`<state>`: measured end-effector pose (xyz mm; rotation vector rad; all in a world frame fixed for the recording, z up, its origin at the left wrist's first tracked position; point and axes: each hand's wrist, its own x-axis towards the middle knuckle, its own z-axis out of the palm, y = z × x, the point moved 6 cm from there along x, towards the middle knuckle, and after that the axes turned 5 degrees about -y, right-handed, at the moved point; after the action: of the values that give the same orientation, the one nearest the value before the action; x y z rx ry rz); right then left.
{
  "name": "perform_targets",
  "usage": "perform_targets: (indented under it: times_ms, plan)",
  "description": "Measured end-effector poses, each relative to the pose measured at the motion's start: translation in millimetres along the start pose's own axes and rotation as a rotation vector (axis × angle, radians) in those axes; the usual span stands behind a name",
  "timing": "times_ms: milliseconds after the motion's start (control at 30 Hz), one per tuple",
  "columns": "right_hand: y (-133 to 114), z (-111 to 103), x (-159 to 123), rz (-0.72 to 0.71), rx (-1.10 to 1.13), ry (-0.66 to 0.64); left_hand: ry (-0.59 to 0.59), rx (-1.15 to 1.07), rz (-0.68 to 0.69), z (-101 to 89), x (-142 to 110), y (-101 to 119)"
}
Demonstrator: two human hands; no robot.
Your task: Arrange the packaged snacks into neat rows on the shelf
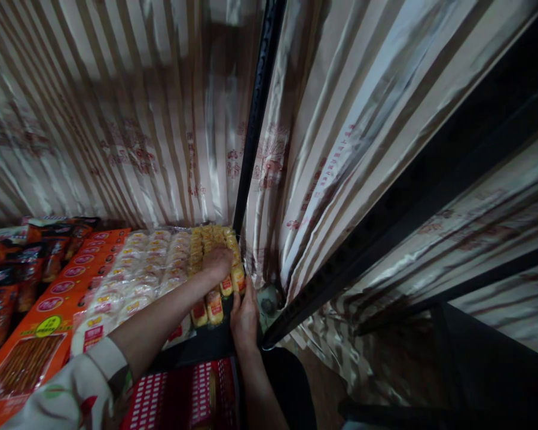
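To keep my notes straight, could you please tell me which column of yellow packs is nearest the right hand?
The rightmost column, beside the black post; the right hand is at its front pack.

I wore a loose, off-white sleeve point(67, 388) on my left arm, soft and creased. Its hem point(119, 352) was wide; a dark grey patch point(118, 381) and a green leaf shape point(128, 380) sat near the hem, with a pointed red shape point(88, 406) and a green one point(51, 392) farther from it. Beyond the hem, my left forearm point(161, 319) and left hand point(217, 263) were bare.

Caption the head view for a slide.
Left hand and right hand at rows of yellow packaged snack rolls, on a dark shelf above a red plastic basket.
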<state>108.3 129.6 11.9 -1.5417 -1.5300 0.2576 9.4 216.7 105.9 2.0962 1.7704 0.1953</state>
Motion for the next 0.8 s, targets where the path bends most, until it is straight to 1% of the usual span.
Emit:
perform_targets:
  times_ms: [133, 333, 467, 667, 800]
  plan:
    - [0.1, 0.0, 0.8, 0.011, 0.019, 0.013, 0.006, 0.071, 0.046, -0.6, -0.7, 6.4]
    - [-0.7, -0.2, 1.8, 0.005, 0.039, 0.029, 0.014, 0.135, 0.040, -0.6, 0.9, 9.5]
    - [-2.0, -0.4, 2.2, -0.007, 0.037, 0.032, 0.005, 0.131, 0.063, 1.5, 4.5, 9.5]
    - [-2.9, 0.4, 3.9, -0.002, 0.013, 0.038, 0.030, 0.095, 0.146, 6.6, 7.8, 10.3]
    - [-3.0, 2.3, 5.5, -0.003, -0.007, 0.029, 0.044, 0.066, 0.148, 8.0, 9.4, 7.8]
